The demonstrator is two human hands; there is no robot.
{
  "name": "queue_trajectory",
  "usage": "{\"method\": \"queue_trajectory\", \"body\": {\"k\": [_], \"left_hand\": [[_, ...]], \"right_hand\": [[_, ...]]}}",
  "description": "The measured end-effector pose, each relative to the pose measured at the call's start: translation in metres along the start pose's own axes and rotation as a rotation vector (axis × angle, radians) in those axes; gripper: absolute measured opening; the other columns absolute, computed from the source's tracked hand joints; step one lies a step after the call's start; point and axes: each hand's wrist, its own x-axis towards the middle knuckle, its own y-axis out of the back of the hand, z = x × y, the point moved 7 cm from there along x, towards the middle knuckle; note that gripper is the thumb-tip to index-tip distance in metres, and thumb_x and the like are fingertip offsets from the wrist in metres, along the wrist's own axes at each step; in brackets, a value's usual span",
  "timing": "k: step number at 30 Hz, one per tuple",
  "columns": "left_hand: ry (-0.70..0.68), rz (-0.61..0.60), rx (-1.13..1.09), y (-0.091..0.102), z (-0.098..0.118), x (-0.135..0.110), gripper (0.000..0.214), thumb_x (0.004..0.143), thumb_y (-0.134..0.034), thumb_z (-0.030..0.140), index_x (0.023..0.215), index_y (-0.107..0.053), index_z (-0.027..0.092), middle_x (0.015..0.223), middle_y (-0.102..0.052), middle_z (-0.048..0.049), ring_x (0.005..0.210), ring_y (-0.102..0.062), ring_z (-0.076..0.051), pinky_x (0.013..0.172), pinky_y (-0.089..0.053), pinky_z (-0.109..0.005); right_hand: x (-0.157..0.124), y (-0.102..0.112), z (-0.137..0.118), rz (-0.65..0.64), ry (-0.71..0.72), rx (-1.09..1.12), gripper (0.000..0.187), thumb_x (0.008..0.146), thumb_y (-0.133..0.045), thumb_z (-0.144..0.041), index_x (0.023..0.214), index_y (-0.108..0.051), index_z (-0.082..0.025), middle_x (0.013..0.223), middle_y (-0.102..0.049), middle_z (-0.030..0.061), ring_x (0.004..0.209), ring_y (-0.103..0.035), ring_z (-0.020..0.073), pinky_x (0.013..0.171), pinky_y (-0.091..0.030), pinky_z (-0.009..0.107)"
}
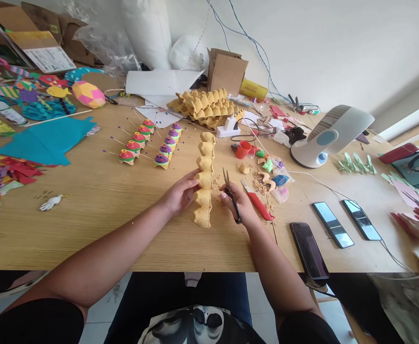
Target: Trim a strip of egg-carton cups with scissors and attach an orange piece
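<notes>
Now, the left hand [180, 195] is pinching the egg-carton strip [204, 177] at its middle, where it is lying lengthwise on the counter [98, 224]. The right hand [241, 206] is gripping the scissors [230, 191], blades slightly parted, just beside it. Light, stiff pulp (crushing easily, I'd judge), so holding it by the cup walls is looking wisest.

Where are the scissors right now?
Head view, centre table: the scissors are in the right hand, just right of the egg-carton strip, with the red craft knife beyond.
</notes>
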Motion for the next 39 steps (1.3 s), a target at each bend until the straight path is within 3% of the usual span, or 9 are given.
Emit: {"method": "queue_trajectory", "body": {"k": [5, 10, 17, 26, 30, 35, 39], "left_hand": [[0.082, -0.049, 0.044, -0.002, -0.013, -0.002, 0.06, 0.08, -0.087, 0.031, 0.138, -0.07, 0.029, 0.111, -0.079, -0.0041, 0.095, -0.075, -0.021, 0.079, -0.057, -0.03], [0.096, 0.001, 0.123, 0.003, -0.018, -0.004, 0.07, 0.075, -0.091, 0.024, 0.141, -0.069, 0.025, 0.104, -0.078, -0.0039, 0.091, -0.072, -0.019, 0.081, -0.055, -0.029], [0.092, 0.024, 0.086, 0.007, -0.015, -0.002, 0.068, 0.075, -0.091, 0.029, 0.139, -0.07, 0.026, 0.104, -0.078, -0.0038, 0.093, -0.072, -0.02, 0.082, -0.056, -0.03], [0.123, 0.007, 0.171, 0.006, -0.02, -0.004, 0.07, 0.073, -0.092, 0.028, 0.14, -0.07, 0.025, 0.1, -0.075, -0.0037, 0.09, -0.07, -0.019, 0.081, -0.055, -0.03], [0.1, 0.016, 0.185, 0.01, -0.02, -0.002, 0.067, 0.076, -0.09, 0.029, 0.139, -0.071, 0.027, 0.106, -0.076, -0.005, 0.095, -0.072, -0.02, 0.083, -0.056, -0.03], [0.026, 0.078, 0.19, 0.013, -0.014, -0.002, 0.067, 0.077, -0.09, 0.031, 0.14, -0.069, 0.026, 0.1, -0.075, -0.0032, 0.091, -0.07, -0.019, 0.082, -0.054, -0.029], [-0.079, 0.152, 0.241, 0.016, -0.004, -0.004, 0.072, 0.075, -0.092, 0.03, 0.142, -0.066, 0.023, 0.097, -0.073, -0.0017, 0.093, -0.068, -0.018, 0.085, -0.052, -0.029]], "right_hand": [[0.0, 0.0, 0.001, 0.06, -0.01, 0.173, 0.046, 0.086, -0.074, -0.064, 0.105, -0.06, -0.024, 0.084, -0.063, 0.0019, 0.079, -0.057, 0.0188, 0.074, -0.049, 0.034], [0.004, -0.004, 0.01, 0.068, -0.03, 0.209, 0.05, 0.076, -0.085, -0.058, 0.105, -0.06, -0.025, 0.083, -0.059, -0.0007, 0.074, -0.052, 0.0166, 0.066, -0.044, 0.031], [0.003, 0.006, 0.009, 0.127, -0.048, 0.203, 0.034, 0.083, -0.076, -0.047, 0.103, -0.06, -0.024, 0.081, -0.06, -0.0015, 0.075, -0.056, 0.0164, 0.07, -0.046, 0.031], [-0.002, -0.004, -0.006, 0.061, -0.011, 0.106, 0.039, 0.089, -0.067, -0.061, 0.087, -0.055, -0.024, 0.073, -0.052, -0.0024, 0.066, -0.049, 0.0149, 0.064, -0.044, 0.03], [-0.002, -0.001, -0.005, 0.065, -0.016, 0.069, 0.035, 0.093, -0.061, -0.057, 0.084, -0.052, -0.024, 0.067, -0.05, -0.002, 0.063, -0.049, 0.0156, 0.062, -0.045, 0.03], [0.004, 0.017, 0.013, 0.234, -0.056, 0.013, 0.036, 0.087, -0.067, -0.056, 0.101, -0.058, -0.024, 0.071, -0.049, -0.0039, 0.062, -0.045, 0.0147, 0.059, -0.039, 0.028], [0.009, 0.01, 0.023, 0.157, -0.033, -0.076, 0.04, 0.084, -0.075, -0.056, 0.104, -0.064, -0.023, 0.075, -0.054, -0.0029, 0.068, -0.049, 0.016, 0.066, -0.04, 0.03]]}}
